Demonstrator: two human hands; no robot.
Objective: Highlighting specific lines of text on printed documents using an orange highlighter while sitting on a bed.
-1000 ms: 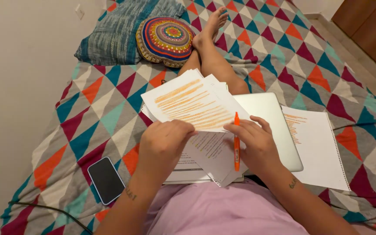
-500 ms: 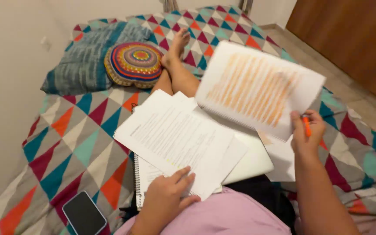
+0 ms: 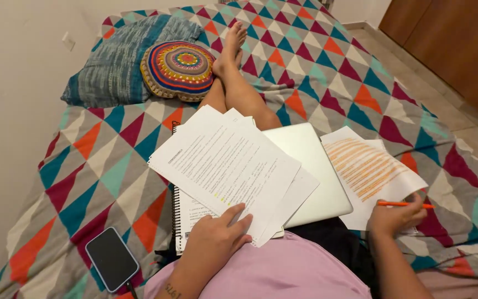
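My left hand rests flat on the near edge of a loose stack of printed pages, which lies on a spiral notebook on my lap. My right hand is closed around an orange highlighter and sits at the near edge of a page covered in orange highlighting. That page lies on the bedspread to the right, on top of other sheets. A closed silver laptop lies between the two paper piles.
A smartphone lies face up on the triangle-patterned bedspread at lower left. A round crocheted cushion and a blue pillow sit by the wall. My crossed bare legs stretch ahead. A wooden wardrobe stands right.
My right hand lifted the highlighted page off the stack, swung it right and laid it on the bedspread beside the laptop. My left hand stayed on the stack.
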